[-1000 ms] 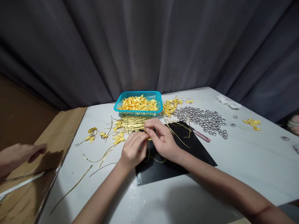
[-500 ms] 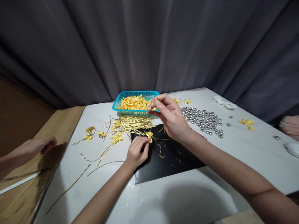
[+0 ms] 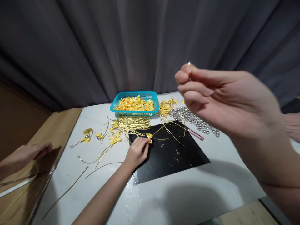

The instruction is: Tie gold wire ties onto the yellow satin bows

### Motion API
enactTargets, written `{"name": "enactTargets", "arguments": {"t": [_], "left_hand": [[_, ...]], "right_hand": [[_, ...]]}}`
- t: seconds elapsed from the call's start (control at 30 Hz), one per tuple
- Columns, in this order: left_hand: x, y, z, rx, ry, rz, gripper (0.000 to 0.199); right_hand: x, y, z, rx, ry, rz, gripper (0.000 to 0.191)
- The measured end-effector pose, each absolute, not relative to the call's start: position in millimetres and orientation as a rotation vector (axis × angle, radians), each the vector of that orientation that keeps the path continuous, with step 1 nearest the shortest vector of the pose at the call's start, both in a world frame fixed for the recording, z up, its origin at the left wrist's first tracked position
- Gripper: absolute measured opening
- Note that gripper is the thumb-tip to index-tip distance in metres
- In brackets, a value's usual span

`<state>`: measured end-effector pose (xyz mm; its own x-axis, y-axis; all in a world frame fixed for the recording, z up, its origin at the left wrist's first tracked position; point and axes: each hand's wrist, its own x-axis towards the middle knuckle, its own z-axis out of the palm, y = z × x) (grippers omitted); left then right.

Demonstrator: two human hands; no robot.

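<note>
My left hand rests at the left edge of a black mat, thumb and fingers pinching a small yellow ribbon flower. A thin gold strand stretches right from beside the flower. High on the right, close to the camera, my right hand is closed in a pinch. A tiny pale tip sticks up between its thumb and forefinger; what it belongs to is hidden. Beyond my left hand lies a bundle of gold strands.
A blue basket holds yellow ribbon pieces. Many silver beads lie to the right, with pink-handled scissors or snips nearby. Yellow flowers sit at left. Other people's hands show at left and right.
My right hand has risen from in front of the basket, rightward and nearer the camera. The curled strand below the flower no longer shows there. My left hand keeps its hold on the flower.
</note>
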<state>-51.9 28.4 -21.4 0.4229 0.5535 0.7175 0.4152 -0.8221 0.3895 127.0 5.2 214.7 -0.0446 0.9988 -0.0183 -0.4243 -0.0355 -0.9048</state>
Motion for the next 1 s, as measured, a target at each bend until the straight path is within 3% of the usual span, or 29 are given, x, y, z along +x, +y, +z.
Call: {"name": "enactTargets", "arguments": {"t": [0.13, 0.37, 0.47, 0.6, 0.77, 1.0], "left_hand": [[-52.1, 28.9, -23.6, 2.528, 0.864, 1.296, 0.019], [-53.2, 28.9, -21.3, 2.541, 0.898, 1.123, 0.017], [-57.8, 30.7, -14.5, 2.537, 0.964, 1.031, 0.015], [-59.5, 29.7, -2.7, 2.445, 1.113, 1.076, 0.012], [-37.7, 13.3, 4.2, 1.880, 1.079, 1.123, 0.022], [-13.6, -2.3, 2.2, 1.301, 0.909, 0.948, 0.034]], "right_hand": [[136.4, -11.5, 222.5, -0.869, -0.858, 1.335, 0.049], [142.2, -16.0, 219.6, -0.970, -0.916, 1.162, 0.048], [139.6, -6.1, 184.9, -0.807, -1.045, 1.043, 0.033], [129.7, -0.5, 108.3, -1.063, -0.966, 1.164, 0.004], [111.3, -8.0, 47.8, -1.167, -0.829, 1.322, 0.021], [99.4, -7.9, 30.2, -1.208, -0.992, 1.348, 0.031]]}}
